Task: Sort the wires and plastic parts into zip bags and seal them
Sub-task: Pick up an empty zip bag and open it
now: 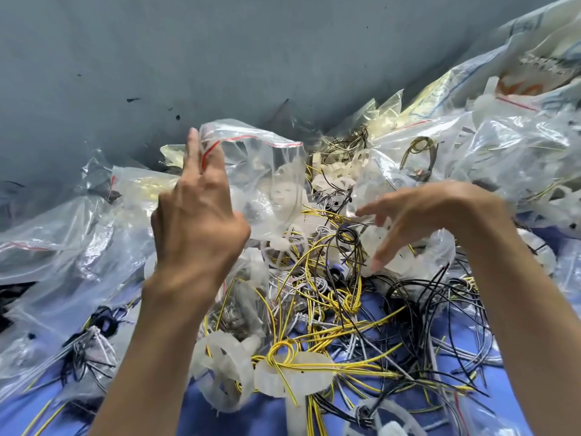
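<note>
Zip bag (272,171) in left hand (196,225)

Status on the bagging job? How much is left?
Partly done: filled bags lie at left and upper right; seals can't be confirmed. In hand: left hand holds an open zip bag with a white plastic part inside; right hand hovers open over a loose plastic part. Remaining: a big tangle of loose wires and plastic rings on the blue table.

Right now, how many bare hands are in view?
2. The left hand holds up the clear plastic zip bag with a red seal strip at centre left. The right hand is open over the tangled pile of yellow, black and white wires at centre right. None looks hidden.
</note>
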Tool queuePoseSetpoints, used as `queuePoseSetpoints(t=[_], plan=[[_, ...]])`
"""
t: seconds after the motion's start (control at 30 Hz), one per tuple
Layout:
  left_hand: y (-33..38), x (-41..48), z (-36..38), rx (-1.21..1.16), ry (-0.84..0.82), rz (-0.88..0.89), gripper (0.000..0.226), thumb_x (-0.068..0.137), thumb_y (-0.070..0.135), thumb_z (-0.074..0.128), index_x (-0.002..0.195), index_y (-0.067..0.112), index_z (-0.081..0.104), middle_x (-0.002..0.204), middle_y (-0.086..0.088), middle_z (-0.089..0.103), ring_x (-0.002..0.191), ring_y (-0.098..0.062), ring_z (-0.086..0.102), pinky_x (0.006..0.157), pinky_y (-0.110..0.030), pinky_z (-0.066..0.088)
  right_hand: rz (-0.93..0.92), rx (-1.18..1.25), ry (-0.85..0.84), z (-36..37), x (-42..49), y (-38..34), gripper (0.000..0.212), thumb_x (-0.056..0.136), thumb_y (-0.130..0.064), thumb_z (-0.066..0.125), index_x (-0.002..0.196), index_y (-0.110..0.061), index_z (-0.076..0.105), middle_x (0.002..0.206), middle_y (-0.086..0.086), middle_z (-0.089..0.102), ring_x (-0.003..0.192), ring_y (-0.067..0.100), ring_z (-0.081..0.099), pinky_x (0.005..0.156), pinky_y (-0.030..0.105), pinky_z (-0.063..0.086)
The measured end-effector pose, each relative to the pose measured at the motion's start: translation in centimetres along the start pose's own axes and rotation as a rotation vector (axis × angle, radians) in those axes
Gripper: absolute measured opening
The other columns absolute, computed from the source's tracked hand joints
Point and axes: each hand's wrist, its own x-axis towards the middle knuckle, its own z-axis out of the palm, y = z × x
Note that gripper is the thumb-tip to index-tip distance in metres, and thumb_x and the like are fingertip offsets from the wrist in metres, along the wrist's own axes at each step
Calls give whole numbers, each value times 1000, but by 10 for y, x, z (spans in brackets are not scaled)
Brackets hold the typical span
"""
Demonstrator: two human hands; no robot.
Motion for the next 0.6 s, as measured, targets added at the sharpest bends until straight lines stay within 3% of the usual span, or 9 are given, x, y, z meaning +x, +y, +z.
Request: queuePoseSetpoints(t=[0.23, 0.33, 0.47, 0.6], plan=[[-4, 2, 1, -43, -29, 24, 64, 71, 4, 59, 130, 12, 36, 157, -4, 22, 107, -45, 54, 84, -42, 44, 7, -88, -32, 10, 11, -3, 105, 67, -41, 80, 148, -43, 14, 157, -8, 18, 142, 20, 25, 112, 44, 29], [-4, 3, 2, -49, -43, 26, 68, 73, 6, 61, 135, 14, 33, 159, -2, 18, 114, -43, 53, 90, -40, 43, 1, -63, -35, 10, 12, -2, 103, 69, -35, 80, 148, -40, 13, 157, -7, 17, 142, 21, 24, 112, 44, 29], [-5, 3, 3, -63, -62, 54, 71, 73, 8, 59, 137, 17, 31, 159, -1, 17, 119, -39, 52, 92, -40, 43, -41, -1, -3, 7, 8, 1, 107, 62, -44, 83, 147, -42, 18, 151, -7, 34, 133, 19, 39, 105, 40, 38], [-7, 4, 2, -44, -71, 49, 76, 76, 8, 59, 144, 18, 27, 160, -3, 14, 126, -37, 47, 97, -41, 42, -194, 216, 113, -8, -17, 6, 112, 42, -63, 76, 141, -47, 26, 133, -13, 48, 106, 6, 55, 90, 30, 48]])
